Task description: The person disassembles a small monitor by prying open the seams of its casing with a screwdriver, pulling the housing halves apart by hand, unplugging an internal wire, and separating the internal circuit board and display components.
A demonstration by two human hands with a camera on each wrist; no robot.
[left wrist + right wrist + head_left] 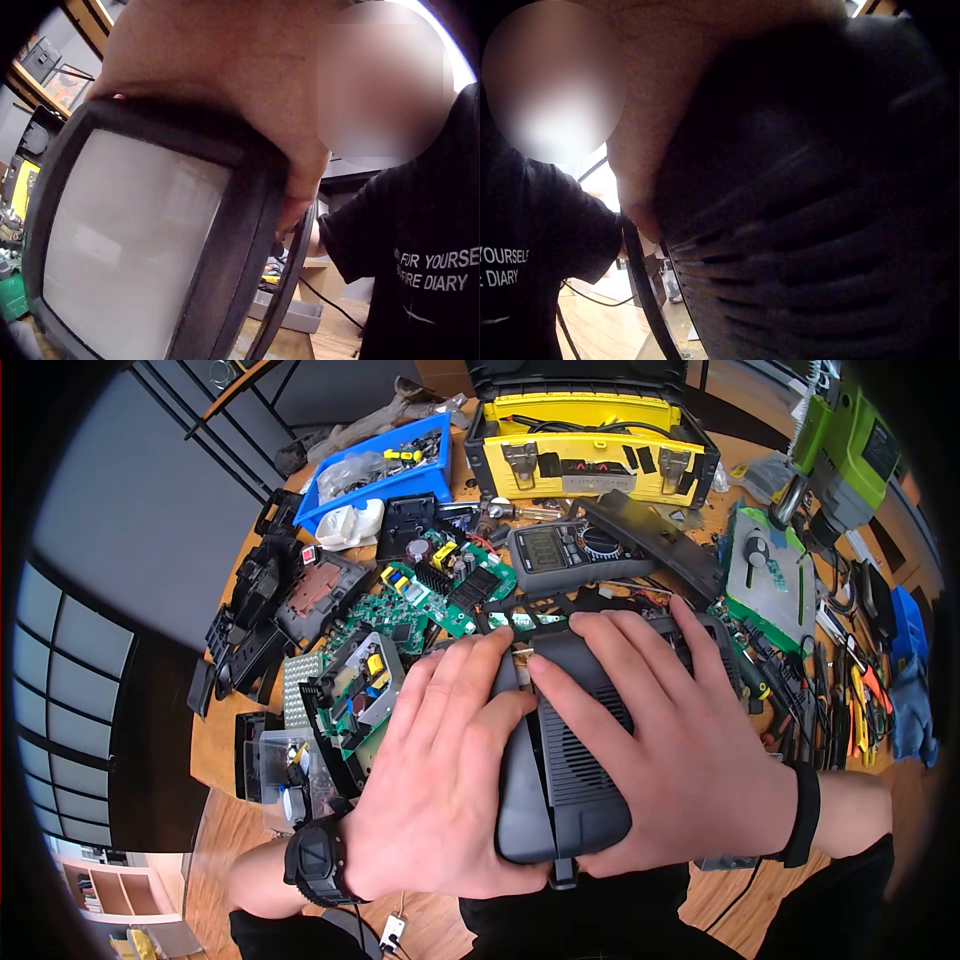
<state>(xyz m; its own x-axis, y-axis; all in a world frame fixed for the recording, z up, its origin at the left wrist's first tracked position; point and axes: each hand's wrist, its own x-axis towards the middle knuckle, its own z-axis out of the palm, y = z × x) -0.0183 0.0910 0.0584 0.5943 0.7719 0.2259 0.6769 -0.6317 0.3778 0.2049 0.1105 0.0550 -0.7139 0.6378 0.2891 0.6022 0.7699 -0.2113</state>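
A small black television with a picture tube is held upright between both hands over the bench edge. Its grey screen (135,240) shows in the left wrist view. The left hand (430,760) grips the front frame (520,790) from above, thumb near the body side. The right hand (680,750) grips the slotted rear cover (590,830), fingers spread across its top. A narrow dark seam runs between frame and cover, wider toward the far end. A curved black handle (292,285) stands off the housing beside the thumbs.
Beyond the hands lie green circuit boards (470,585), a multimeter (570,550), a blue tray (375,495) and a yellow toolbox (590,465). At right stand a green drill (850,450) and several hand tools (860,710). A clear box (290,760) sits at left.
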